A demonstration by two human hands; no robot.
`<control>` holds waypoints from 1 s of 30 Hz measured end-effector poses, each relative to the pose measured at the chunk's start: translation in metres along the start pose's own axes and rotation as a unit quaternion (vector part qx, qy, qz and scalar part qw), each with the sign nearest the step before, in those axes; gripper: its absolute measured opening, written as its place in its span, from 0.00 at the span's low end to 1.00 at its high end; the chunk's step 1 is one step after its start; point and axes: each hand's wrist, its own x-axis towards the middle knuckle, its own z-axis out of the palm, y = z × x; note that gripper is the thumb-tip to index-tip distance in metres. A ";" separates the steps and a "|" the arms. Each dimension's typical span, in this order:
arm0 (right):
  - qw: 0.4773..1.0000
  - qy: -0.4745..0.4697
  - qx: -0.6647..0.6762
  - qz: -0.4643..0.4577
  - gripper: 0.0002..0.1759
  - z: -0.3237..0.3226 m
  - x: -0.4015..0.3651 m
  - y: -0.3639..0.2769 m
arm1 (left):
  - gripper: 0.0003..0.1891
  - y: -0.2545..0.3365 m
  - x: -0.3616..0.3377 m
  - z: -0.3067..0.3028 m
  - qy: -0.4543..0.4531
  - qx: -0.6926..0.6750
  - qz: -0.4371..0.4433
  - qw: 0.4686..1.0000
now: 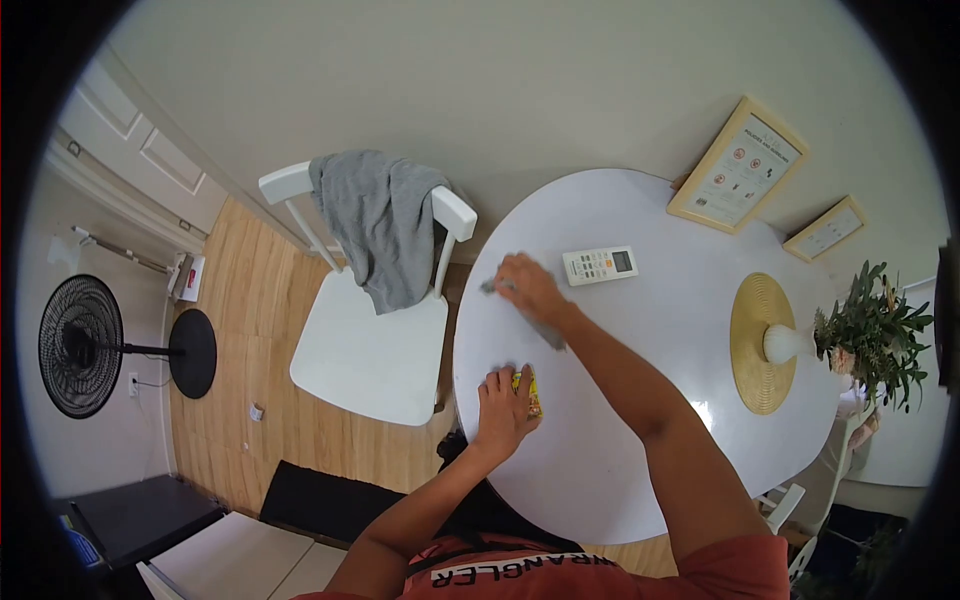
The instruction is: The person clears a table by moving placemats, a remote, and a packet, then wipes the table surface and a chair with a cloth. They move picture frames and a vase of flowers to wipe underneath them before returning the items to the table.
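Observation:
My right hand (533,288) is closed on a grey cloth (543,332), pressing it to the white round table (620,430) near its left edge; the cloth is slightly blurred. Closer to me, my left hand (503,415) has its fingers curled over a small yellow packet (533,404) with a colourful print, at the table's edge. Part of the packet is hidden under the fingers. Just beyond my right hand lies a white remote control (600,265) with a small dark screen.
On the table's right stand a round gold placemat (750,375), a white vase (785,343) with green plants, and two framed signs (740,165) by the wall. A white chair (370,350) with a grey towel (385,225) is left; a black fan (80,345) stands farther off.

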 end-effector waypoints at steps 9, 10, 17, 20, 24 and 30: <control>0.997 -0.058 0.020 -0.049 0.03 -0.002 0.007 -0.003 | 0.39 -0.011 -0.008 -0.008 -0.001 -0.050 -0.042 0.998; 0.997 -0.060 0.020 -0.049 0.03 -0.001 0.010 0.005 | 0.39 -0.012 -0.012 -0.008 -0.001 -0.051 -0.043 0.998; 0.985 0.158 0.032 0.056 0.09 0.020 0.028 0.010 | 0.35 -0.038 -0.030 -0.037 0.078 -0.073 -0.055 0.993; 0.987 0.126 0.091 -0.038 0.09 0.039 -0.016 -0.036 | 0.33 -0.044 -0.035 -0.065 0.101 -0.083 -0.078 0.988; 0.995 0.039 0.034 -0.088 0.10 0.056 -0.122 -0.093 | 0.32 -0.061 -0.035 -0.095 0.161 -0.037 -0.105 0.981; 1.000 -0.011 -0.022 -0.009 0.14 0.007 -0.136 -0.052 | 0.32 -0.068 -0.022 -0.121 0.174 -0.002 -0.100 0.980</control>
